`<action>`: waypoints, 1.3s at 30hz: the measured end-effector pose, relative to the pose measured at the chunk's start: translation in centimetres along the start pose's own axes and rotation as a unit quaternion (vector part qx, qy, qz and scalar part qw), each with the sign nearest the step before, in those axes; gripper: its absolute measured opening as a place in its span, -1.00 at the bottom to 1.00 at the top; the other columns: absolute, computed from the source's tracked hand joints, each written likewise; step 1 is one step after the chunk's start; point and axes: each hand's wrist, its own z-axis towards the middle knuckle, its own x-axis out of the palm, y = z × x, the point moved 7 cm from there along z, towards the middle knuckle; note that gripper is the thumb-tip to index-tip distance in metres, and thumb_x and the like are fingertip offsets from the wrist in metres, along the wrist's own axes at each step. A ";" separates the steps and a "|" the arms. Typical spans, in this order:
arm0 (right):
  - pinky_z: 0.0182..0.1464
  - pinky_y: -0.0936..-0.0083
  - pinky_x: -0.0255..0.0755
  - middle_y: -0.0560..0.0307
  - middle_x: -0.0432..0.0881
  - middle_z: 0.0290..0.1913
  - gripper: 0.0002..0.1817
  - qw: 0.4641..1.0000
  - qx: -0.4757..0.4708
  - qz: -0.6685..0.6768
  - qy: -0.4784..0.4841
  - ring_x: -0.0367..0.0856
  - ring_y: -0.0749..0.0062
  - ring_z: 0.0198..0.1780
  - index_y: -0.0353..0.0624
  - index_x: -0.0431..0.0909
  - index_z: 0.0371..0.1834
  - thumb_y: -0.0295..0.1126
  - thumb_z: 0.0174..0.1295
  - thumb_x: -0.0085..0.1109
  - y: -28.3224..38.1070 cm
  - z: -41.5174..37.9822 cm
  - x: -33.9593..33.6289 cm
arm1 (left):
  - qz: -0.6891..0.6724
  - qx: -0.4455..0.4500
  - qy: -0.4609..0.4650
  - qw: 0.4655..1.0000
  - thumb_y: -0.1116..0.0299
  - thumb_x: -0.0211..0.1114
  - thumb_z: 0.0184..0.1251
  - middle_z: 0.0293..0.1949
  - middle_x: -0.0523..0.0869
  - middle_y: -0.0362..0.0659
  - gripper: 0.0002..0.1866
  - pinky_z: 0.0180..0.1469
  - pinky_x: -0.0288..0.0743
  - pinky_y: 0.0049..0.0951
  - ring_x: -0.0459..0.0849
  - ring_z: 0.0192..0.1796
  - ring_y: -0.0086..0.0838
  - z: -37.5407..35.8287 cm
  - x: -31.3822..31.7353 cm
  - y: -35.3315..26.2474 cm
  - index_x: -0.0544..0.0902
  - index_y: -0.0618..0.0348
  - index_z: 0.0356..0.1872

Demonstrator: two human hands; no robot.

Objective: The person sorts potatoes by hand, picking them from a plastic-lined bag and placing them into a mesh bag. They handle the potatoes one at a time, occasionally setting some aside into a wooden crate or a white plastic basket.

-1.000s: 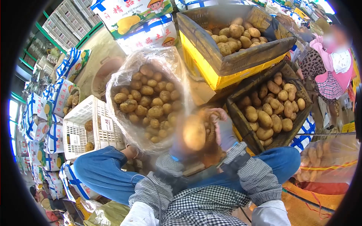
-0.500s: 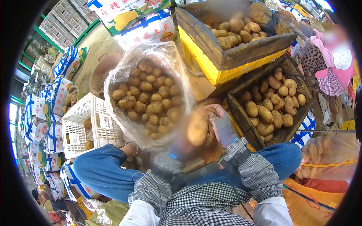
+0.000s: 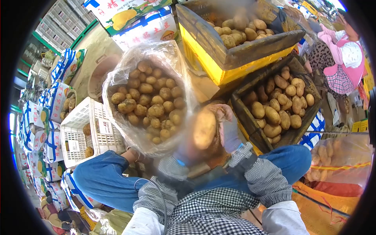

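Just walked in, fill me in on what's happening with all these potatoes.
A seated person in checked sleeves and gloves holds one large potato up close in front of them; the left hand is under it, blurred, and the right hand is against its side. Just beyond stands an open clear plastic bag full of small potatoes. To the right, a dark crate holds bigger ones, and a yellow crate behind it holds more. Another person sits at the far right.

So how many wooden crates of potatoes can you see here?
2: one wooden crate on the yellow bin at top, another lower right, beside the right hand. Others may be hidden.
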 end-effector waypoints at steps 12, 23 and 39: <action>0.27 0.48 0.31 0.08 0.55 0.11 -0.67 0.985 -0.020 -0.093 0.142 0.50 0.39 0.15 -0.25 0.49 0.15 -0.42 0.39 -0.07 3.1 -0.7 2.8 | 0.005 0.040 0.068 0.997 0.30 0.44 0.07 -0.03 0.57 -0.08 -0.37 0.02 0.47 -0.42 0.58 -0.04 -0.37 -0.9 3.8 -11.7 0.42 0.25 0.17; 0.15 0.54 0.41 0.09 0.59 0.00 -0.71 0.984 0.151 -0.081 0.057 0.55 0.44 0.04 -0.24 0.52 0.09 -0.34 0.43 -0.05 1.3 -0.1 1.3 | 0.161 0.043 0.050 0.985 0.45 0.26 0.20 -0.02 0.58 0.02 -0.65 0.08 0.49 -0.32 0.59 0.01 -0.16 -0.9 3.2 -11.3 0.53 0.21 0.04; 0.37 0.49 0.17 0.02 0.49 0.22 -0.56 0.998 0.040 0.033 0.040 0.44 0.41 0.25 -0.27 0.41 0.28 -0.61 0.31 -0.05 1.3 -0.9 1.9 | 0.224 0.197 -0.072 0.952 0.44 0.19 0.24 -0.12 0.59 -0.06 -0.65 -0.05 0.55 -0.37 0.63 -0.13 -0.34 0.5 0.8 -7.0 0.43 0.27 0.05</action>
